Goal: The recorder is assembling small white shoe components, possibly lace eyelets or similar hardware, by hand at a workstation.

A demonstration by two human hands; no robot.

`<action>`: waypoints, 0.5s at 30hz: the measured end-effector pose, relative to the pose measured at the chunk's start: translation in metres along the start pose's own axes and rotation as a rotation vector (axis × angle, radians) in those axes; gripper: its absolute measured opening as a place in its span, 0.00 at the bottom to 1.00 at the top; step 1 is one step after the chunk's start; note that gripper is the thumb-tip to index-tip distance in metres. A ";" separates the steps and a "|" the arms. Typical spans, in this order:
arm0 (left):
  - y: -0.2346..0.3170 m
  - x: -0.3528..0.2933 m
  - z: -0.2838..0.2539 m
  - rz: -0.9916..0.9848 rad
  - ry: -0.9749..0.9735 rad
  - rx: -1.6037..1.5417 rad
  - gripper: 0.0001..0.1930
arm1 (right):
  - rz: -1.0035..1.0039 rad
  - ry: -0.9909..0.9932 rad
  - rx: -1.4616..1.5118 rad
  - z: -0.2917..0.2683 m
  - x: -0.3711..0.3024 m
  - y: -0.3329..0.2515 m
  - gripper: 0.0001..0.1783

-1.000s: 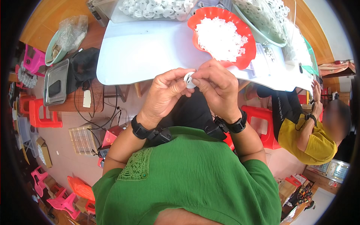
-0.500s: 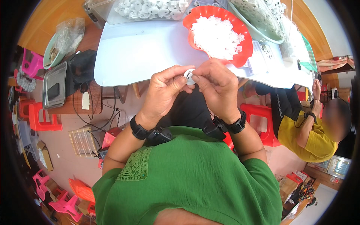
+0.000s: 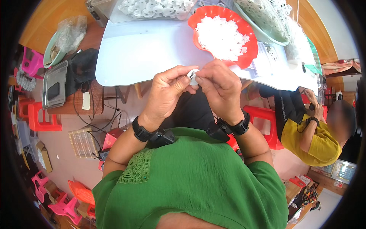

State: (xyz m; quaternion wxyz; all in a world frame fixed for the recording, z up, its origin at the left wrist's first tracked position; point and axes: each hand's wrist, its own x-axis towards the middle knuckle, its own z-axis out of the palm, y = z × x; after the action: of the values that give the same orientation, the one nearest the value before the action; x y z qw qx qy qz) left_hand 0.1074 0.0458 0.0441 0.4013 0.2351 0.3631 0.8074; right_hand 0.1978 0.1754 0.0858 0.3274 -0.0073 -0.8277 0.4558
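Free room ahead-left of hands [image 3: 164, 93] [image 3: 223, 89] over pale tabletop [image 3: 141, 51]; red bowl [image 3: 252, 46] blocks ahead-right.

The left hand [image 3: 164, 89] and right hand [image 3: 221, 86] are at the near edge of a table [image 3: 141, 49], a disc [image 3: 192, 77] between their fingers. Farther back on the table, slightly right, sits a bowl [image 3: 249, 58] with a heap of pieces [image 3: 219, 36] in it. Far left of the bowl, a bin holds many discs [image 3: 156, 7]; far right of it is a basin [image 3: 280, 40]. To the left, a side table [image 3: 97, 95] bears a tray [image 3: 65, 84] with a flat device [image 3: 53, 90] in it. To the right, beyond a stool [image 3: 270, 129], is a co-worker [image 3: 312, 141].
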 end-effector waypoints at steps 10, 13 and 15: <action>0.014 0.003 0.008 0.021 0.012 0.103 0.14 | 0.242 0.101 0.071 0.007 -0.007 0.010 0.07; 0.012 0.002 0.008 0.045 0.057 0.217 0.14 | 0.193 0.100 0.062 0.011 -0.011 0.009 0.08; 0.009 -0.002 0.008 0.121 0.062 0.360 0.13 | 0.180 0.106 0.034 0.013 -0.014 0.008 0.08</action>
State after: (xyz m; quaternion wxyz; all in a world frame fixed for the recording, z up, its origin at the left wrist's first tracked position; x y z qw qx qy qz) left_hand 0.1098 0.0441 0.0560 0.2921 0.2995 0.4991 0.7588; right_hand 0.1990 0.1658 0.0671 0.3286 -0.1000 -0.7974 0.4963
